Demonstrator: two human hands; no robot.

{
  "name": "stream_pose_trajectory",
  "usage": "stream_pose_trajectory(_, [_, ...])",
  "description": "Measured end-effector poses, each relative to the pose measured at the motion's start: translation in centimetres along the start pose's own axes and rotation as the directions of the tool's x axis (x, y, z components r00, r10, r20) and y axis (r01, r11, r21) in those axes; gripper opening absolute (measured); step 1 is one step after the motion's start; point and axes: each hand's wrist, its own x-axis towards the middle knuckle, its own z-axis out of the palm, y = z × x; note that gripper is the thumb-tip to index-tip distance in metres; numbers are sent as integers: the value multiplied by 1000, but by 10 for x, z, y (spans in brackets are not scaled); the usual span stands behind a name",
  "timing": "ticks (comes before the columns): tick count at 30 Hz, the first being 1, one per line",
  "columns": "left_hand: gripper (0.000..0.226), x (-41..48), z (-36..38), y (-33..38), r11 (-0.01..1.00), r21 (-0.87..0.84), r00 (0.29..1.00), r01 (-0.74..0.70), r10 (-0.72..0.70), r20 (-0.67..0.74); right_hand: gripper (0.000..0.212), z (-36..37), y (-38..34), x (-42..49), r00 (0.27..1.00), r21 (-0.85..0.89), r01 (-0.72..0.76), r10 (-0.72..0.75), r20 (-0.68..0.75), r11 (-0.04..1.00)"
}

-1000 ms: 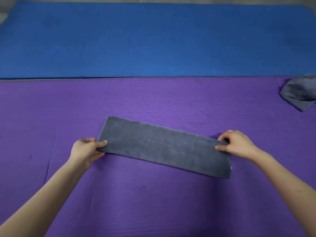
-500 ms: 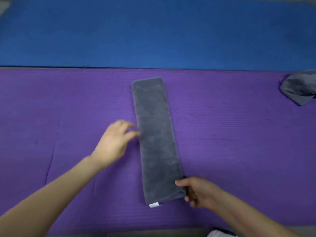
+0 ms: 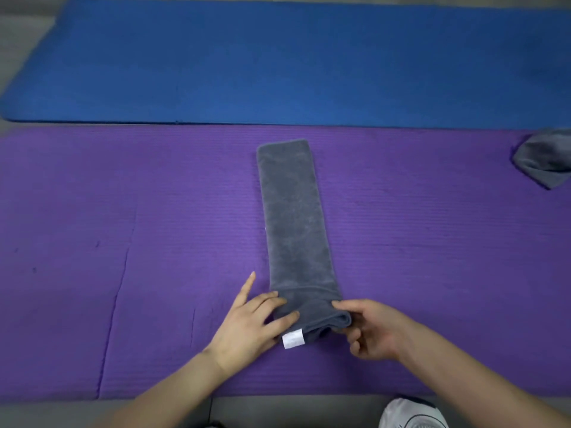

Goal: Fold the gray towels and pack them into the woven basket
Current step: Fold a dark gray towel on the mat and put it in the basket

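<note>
Fingers (image 3: pixel 282 319) of the left hand (image 3: pixel 247 322) lay nearly straight on the turned-up near end of the gray towel (image 3: pixel 293 217), a long strip on the purple mat (image 3: pixel 123 242), while the right hand (image 3: pixel 370 329) pinched it; uneven pressure could skew the fold.

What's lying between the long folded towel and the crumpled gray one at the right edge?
Nothing: in the head view, only bare purple mat stretches between the folded towel and the crumpled towel.

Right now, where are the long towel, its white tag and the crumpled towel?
long towel (image 3: pixel 293 217), head view, middle of the strip.
white tag (image 3: pixel 292 338), head view, centre of tag.
crumpled towel (image 3: pixel 543 159), head view, middle of heap.
</note>
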Motion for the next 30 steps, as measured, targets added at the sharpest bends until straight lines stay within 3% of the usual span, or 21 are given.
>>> stream_pose_trajectory(1, [51,1,0,-2,1000,-16,1000,-1,1,3,34,-2,4,-2,976,-120,159,-175,-132,980])
stream_pose_trajectory(2, [59,1,-1,-5,999,-34,1000,2,-1,13,48,-6,10,-2,846,-319,383,-468,-256,867])
stream_pose_trajectory(3, [65,0,-1,-7,999,-48,1000,3,-2,21,63,-11,17,-1,587,-603,533,-773,-241,593])
stream_pose_trajectory(4, [67,-1,-1,-9,998,-57,1000,6,-4,31,75,-16,23,0,319,-820,539,-948,-13,193])
stream_pose_trajectory(5, [66,-2,-3,-10,998,-57,999,7,-5,37,84,-20,28,2,155,-871,459,-949,274,-176])
stream_pose_trajectory(6, [61,-2,-5,-10,999,-49,999,4,-2,43,91,-21,33,6,113,-826,373,-863,492,-422])
stream_pose_trajectory(7, [54,-2,-7,-10,999,-34,999,-2,4,47,99,-19,36,12,142,-766,304,-768,624,-566])
stream_pose_trajectory(8, [49,-1,-8,-8,1000,-19,998,-2,3,65,104,-19,39,23,189,-716,247,-692,697,-653])
stream_pose_trajectory(10, [53,-2,-6,-8,1000,-14,988,26,-23,151,108,-18,41,42,306,-661,171,-598,741,-731])
stream_pose_trajectory(12, [63,-2,-4,-9,997,-44,969,56,-44,242,97,-19,38,52,315,-632,147,-570,759,-761])
stream_pose_trajectory(15, [47,-3,-6,-13,981,-145,960,127,-85,268,63,-22,30,51,131,-630,151,-616,777,-762])
stream_pose_trajectory(17, [39,3,-15,-16,922,-304,940,239,-141,311,59,-21,24,41,55,-642,325,-664,746,-694])
stream_pose_trajectory(19, [34,14,-30,-18,790,-500,922,356,-208,328,61,-18,13,22,106,-670,536,-746,658,-514])
stream_pose_trajectory(22, [44,28,-48,-25,638,-605,879,476,-317,357,58,-15,-13,2,307,-695,702,-816,490,-153])
stream_pose_trajectory(25, [38,49,-53,-41,555,-647,845,524,-438,308,39,-8,-53,8,414,-514,840,-819,397,175])
stream_pose_trajectory(28, [32,72,-43,-54,425,-668,742,611,-600,298,28,7,-90,25,478,-381,855,-819,317,352])
stream_pose_trajectory(30, [33,85,-35,-61,311,-663,632,681,-706,318,25,13,-105,39,495,-431,827,-831,253,361])
